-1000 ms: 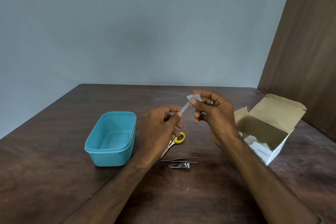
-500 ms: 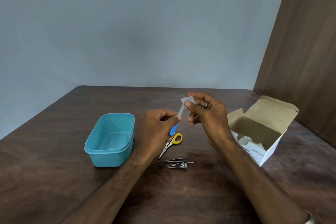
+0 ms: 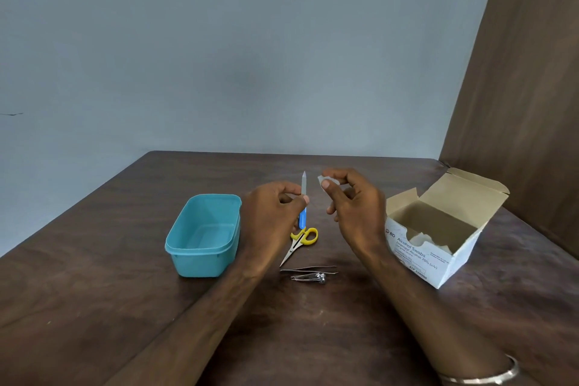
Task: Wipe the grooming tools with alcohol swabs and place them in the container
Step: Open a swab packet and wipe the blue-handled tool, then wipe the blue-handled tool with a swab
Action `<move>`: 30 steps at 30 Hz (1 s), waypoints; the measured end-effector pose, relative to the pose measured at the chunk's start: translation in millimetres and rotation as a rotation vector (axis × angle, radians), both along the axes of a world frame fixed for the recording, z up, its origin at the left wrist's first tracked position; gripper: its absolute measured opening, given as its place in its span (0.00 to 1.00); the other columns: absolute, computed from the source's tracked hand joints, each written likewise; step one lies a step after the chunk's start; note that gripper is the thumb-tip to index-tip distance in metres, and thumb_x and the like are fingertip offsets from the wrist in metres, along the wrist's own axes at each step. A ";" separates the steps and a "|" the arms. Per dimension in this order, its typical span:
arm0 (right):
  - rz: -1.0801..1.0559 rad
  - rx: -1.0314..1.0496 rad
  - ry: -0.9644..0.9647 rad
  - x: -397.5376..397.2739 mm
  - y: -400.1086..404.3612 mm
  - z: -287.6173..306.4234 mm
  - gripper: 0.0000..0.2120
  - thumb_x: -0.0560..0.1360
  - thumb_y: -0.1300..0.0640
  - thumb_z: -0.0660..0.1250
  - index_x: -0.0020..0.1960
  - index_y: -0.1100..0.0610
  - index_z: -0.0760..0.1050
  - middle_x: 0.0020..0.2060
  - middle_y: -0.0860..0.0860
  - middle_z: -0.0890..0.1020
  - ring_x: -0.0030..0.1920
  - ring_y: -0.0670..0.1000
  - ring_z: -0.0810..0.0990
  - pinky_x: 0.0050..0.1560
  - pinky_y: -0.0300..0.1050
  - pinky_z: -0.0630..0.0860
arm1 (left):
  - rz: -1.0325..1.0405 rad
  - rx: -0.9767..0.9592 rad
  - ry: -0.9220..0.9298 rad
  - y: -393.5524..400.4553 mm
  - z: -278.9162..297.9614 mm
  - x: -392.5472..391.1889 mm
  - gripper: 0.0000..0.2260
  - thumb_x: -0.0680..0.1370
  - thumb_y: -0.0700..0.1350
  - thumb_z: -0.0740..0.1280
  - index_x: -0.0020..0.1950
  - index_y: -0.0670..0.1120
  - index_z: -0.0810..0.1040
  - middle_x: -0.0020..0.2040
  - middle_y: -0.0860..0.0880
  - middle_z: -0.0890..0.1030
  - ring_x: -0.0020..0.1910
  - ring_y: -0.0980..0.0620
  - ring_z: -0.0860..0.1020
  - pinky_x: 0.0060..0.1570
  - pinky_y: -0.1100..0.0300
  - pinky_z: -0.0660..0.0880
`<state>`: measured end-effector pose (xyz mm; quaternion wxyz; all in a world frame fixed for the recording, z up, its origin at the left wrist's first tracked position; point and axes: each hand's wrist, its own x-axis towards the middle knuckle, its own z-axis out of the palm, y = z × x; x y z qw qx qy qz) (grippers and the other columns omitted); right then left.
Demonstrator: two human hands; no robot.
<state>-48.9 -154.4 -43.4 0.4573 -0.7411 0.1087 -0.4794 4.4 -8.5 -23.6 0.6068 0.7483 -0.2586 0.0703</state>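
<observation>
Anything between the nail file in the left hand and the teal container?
Nothing visible. The left hand holds the nail file upright, just right of the open teal container; only the hand itself sits between them.

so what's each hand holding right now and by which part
Left hand: blue-handled metal nail file, gripped around mid-length. Right hand: small white swab, pinched at fingertips.

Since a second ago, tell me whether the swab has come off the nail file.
Yes. The swab, pinched in the right hand, now sits clear to the right of the nail file, which the left hand holds upright above the scissors.
</observation>
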 end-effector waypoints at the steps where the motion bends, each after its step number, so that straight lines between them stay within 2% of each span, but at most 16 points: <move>1: -0.025 -0.049 0.016 0.0 -0.1 -1.9 0.06 0.78 0.53 0.72 0.48 0.41 0.81 0.39 0.41 0.83 0.29 0.46 0.81 0.29 0.38 0.75 | -0.004 -0.007 0.008 0.7 2.6 -0.7 0.03 0.73 0.46 0.75 0.46 0.49 0.85 0.35 0.50 0.85 0.31 0.49 0.82 0.38 0.46 0.83; 3: -0.049 -0.143 0.059 -0.2 -0.1 -5.2 0.05 0.78 0.53 0.71 0.50 0.42 0.81 0.40 0.41 0.83 0.32 0.45 0.81 0.32 0.35 0.74 | -0.007 -0.031 0.015 3.3 8.8 -3.4 0.03 0.73 0.44 0.75 0.42 0.53 0.84 0.33 0.50 0.84 0.30 0.49 0.83 0.38 0.47 0.83; 6: -0.059 -0.289 0.160 1.4 0.6 -10.3 0.05 0.80 0.52 0.70 0.54 0.47 0.83 0.46 0.43 0.85 0.37 0.47 0.81 0.38 0.42 0.76 | 0.004 -0.025 0.006 11.0 15.1 -7.0 0.05 0.73 0.43 0.75 0.40 0.53 0.83 0.30 0.51 0.83 0.26 0.53 0.82 0.33 0.54 0.83; 10: -0.065 -0.367 0.218 1.2 -0.5 -13.0 0.07 0.79 0.52 0.70 0.56 0.47 0.83 0.48 0.45 0.86 0.39 0.42 0.77 0.39 0.32 0.69 | 0.039 0.048 0.000 33.2 33.3 -0.4 0.09 0.72 0.42 0.75 0.35 0.53 0.81 0.27 0.50 0.83 0.26 0.50 0.83 0.32 0.55 0.82; 15: -0.021 -0.305 0.246 -1.2 -4.1 -13.4 0.09 0.77 0.48 0.71 0.57 0.43 0.83 0.48 0.42 0.87 0.38 0.46 0.83 0.43 0.42 0.77 | 0.178 0.304 -0.050 73.8 61.0 28.6 0.06 0.71 0.40 0.74 0.33 0.46 0.83 0.27 0.47 0.83 0.25 0.49 0.83 0.32 0.55 0.83; 19: -0.017 -0.287 0.273 -0.3 -4.6 -13.7 0.06 0.77 0.48 0.72 0.53 0.43 0.84 0.44 0.42 0.87 0.36 0.45 0.82 0.43 0.46 0.80 | 0.155 0.626 0.067 88.2 58.1 49.0 0.05 0.72 0.37 0.74 0.37 0.39 0.83 0.27 0.43 0.83 0.26 0.47 0.83 0.34 0.52 0.84; 22: -0.016 -0.285 0.283 -0.9 -4.7 -13.8 0.04 0.77 0.49 0.73 0.51 0.44 0.84 0.43 0.42 0.86 0.36 0.45 0.82 0.42 0.47 0.81 | 0.125 0.790 0.161 83.9 44.3 54.2 0.04 0.73 0.38 0.74 0.41 0.37 0.83 0.27 0.43 0.83 0.27 0.47 0.84 0.34 0.52 0.84; 25: -0.016 -0.277 0.292 -1.7 -4.8 -12.9 0.04 0.77 0.49 0.73 0.51 0.44 0.84 0.44 0.41 0.86 0.36 0.45 0.82 0.42 0.50 0.82 | 0.123 0.868 0.149 80.6 34.3 57.5 0.05 0.72 0.40 0.74 0.46 0.39 0.84 0.30 0.44 0.84 0.31 0.48 0.85 0.38 0.51 0.84; 30: -0.032 -0.280 0.306 -2.0 -5.1 -12.6 0.04 0.77 0.49 0.73 0.51 0.44 0.84 0.45 0.41 0.87 0.35 0.45 0.81 0.42 0.49 0.82 | 0.130 0.956 0.063 77.7 30.5 59.2 0.09 0.74 0.42 0.71 0.53 0.44 0.85 0.44 0.46 0.85 0.40 0.49 0.84 0.44 0.51 0.84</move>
